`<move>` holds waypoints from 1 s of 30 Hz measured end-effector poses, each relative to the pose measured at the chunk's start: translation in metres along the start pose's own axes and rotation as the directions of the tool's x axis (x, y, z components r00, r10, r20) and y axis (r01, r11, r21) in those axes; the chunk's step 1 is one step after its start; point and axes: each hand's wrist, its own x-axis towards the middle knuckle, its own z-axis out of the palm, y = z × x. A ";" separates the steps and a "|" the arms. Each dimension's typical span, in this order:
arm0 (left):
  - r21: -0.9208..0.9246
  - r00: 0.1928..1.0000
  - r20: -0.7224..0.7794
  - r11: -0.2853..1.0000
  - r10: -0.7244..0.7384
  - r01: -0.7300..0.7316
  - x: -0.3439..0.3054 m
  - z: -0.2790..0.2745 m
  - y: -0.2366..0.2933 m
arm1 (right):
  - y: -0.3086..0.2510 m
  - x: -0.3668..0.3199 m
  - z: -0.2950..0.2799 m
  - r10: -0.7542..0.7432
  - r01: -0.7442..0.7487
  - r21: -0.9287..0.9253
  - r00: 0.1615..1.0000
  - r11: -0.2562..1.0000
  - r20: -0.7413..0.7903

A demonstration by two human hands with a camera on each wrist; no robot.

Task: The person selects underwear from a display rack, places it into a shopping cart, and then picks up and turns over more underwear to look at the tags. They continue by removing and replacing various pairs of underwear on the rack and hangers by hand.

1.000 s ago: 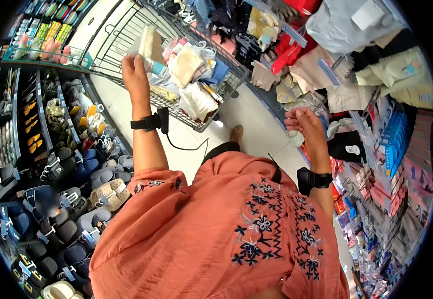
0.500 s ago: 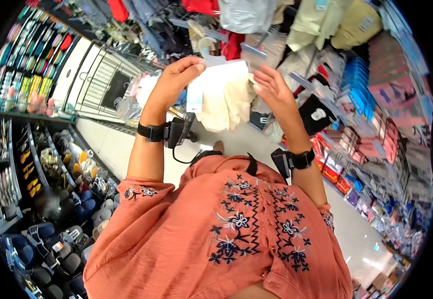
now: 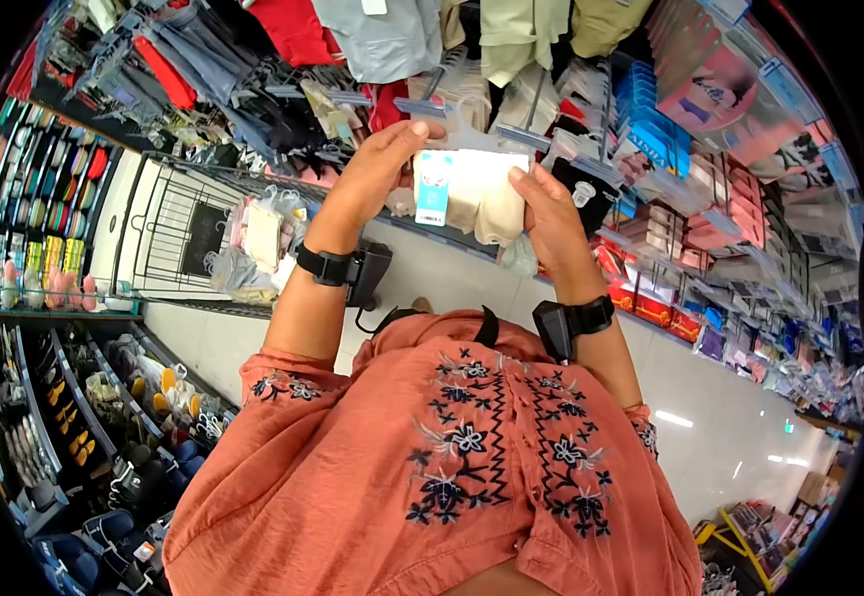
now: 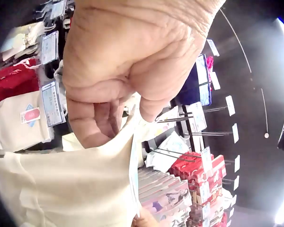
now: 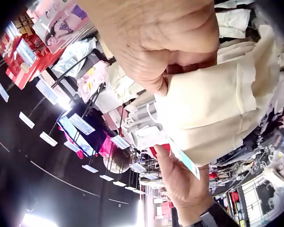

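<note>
While the left hand [image 3: 380, 171] keeps the cream garment [image 3: 481, 194] clamped at its top-left corner, the right hand [image 3: 553, 214], straight-fingered half a second ago, now pinches its right edge, both holding it aloft.

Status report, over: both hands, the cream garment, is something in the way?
Left hand gripping tagged end, right hand gripping opposite end. Cream garment held up between them, blue-and-white tag facing head camera. Nothing seen blocking it.

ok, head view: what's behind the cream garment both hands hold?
Beyond the top of the cream garment: hung garments and price tags. Past its bottom edge: floor. Whatever sits directly behind the cloth is covered, can't tell.
</note>
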 end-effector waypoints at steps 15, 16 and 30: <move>-0.092 0.993 0.089 0.992 -0.077 0.086 0.013 -0.008 -0.043 | 0.020 -0.003 -0.014 0.020 -0.019 0.017 0.995 1.000 -0.099; -0.103 0.990 0.099 0.988 -0.104 0.114 0.014 -0.010 -0.052 | 0.023 -0.004 -0.015 0.030 -0.028 0.021 0.992 0.999 -0.122; -0.158 0.989 0.087 0.979 -0.116 0.129 0.105 -0.008 -0.163 | 0.055 -0.035 -0.073 0.053 -0.163 -0.272 0.927 0.948 -0.371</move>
